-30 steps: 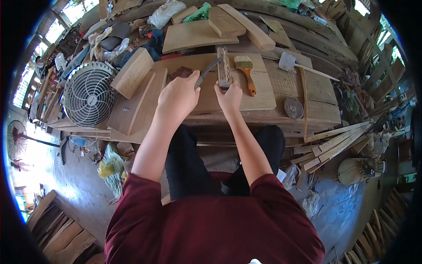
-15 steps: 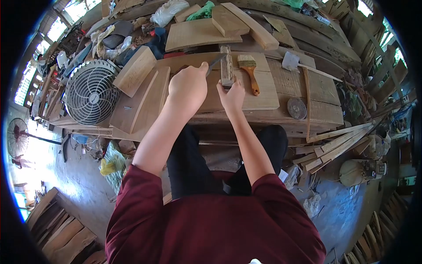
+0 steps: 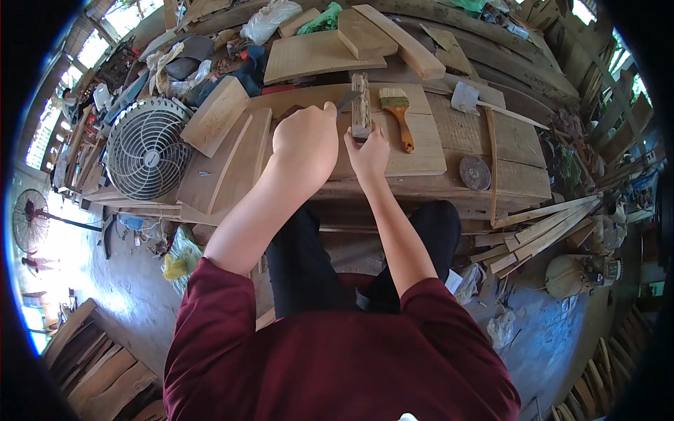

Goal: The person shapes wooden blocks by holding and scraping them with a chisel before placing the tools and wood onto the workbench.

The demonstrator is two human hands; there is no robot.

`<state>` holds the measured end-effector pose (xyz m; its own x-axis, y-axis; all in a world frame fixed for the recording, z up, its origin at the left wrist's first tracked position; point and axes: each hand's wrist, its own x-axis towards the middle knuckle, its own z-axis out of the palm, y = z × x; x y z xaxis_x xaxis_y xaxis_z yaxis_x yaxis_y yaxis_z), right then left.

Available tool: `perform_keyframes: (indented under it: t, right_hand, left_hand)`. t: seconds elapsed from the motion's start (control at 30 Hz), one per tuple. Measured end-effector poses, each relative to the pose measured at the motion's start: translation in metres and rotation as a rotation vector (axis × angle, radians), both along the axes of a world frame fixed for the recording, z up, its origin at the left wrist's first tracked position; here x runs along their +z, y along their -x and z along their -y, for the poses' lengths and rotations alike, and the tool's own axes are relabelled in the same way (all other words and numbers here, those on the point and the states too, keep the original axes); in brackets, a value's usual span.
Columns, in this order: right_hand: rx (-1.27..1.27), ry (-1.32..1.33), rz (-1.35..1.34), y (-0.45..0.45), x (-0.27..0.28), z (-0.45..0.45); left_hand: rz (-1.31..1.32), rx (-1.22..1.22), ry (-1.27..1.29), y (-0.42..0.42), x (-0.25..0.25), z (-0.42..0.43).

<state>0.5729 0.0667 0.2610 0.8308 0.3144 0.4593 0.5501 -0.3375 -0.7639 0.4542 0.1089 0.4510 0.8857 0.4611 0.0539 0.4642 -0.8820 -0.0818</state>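
My left hand (image 3: 305,139) is closed around a knife, its thumb extended; the dark brown handle end sticks out on the left. The knife's grey blade (image 3: 346,101) meets the left edge of a small rough wooden block (image 3: 361,105), though I cannot tell whether it touches. My right hand (image 3: 369,151) grips the block's near end between thumb and fingers. The block points away from me over a flat board (image 3: 414,163). Just right of it lies a paintbrush (image 3: 399,116) with an orange-brown handle and pale bristles.
A round fan (image 3: 149,149) and a thick wood block (image 3: 216,116) stand at left. On the right are a round dark tin (image 3: 474,173) and a white-bladed scraper (image 3: 465,97). Boards (image 3: 319,56) lie behind; loose wood strips (image 3: 540,235) jut out at right.
My left hand has shifted slightly right and nearer to me. The blade has moved down along the block and now lies at its left edge. My right hand keeps its grip.
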Motion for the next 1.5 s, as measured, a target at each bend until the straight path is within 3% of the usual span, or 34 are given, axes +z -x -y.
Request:
perform_keyframes:
  t: [0.23,0.47,0.77,1.17,1.5]
  right_hand:
    - [-0.018,0.028,-0.056,0.004,0.004,0.0]
    - [-0.059,0.063,-0.074,0.006,0.011,-0.003]
    - [-0.064,0.111,-0.133,0.007,0.004,-0.004]
    - [-0.074,0.072,-0.126,0.009,0.012,0.0]
    - [-0.068,0.053,-0.118,0.009,0.009,0.0]
  left_hand:
    - [-0.043,-0.036,0.002,0.0,0.007,-0.006]
    - [0.085,0.002,-0.022,0.003,-0.031,0.011]
    - [0.109,0.02,-0.022,-0.008,-0.045,0.001]
    - [0.004,-0.04,0.012,0.021,-0.021,0.014]
    - [0.051,-0.005,0.03,0.0,-0.029,0.013]
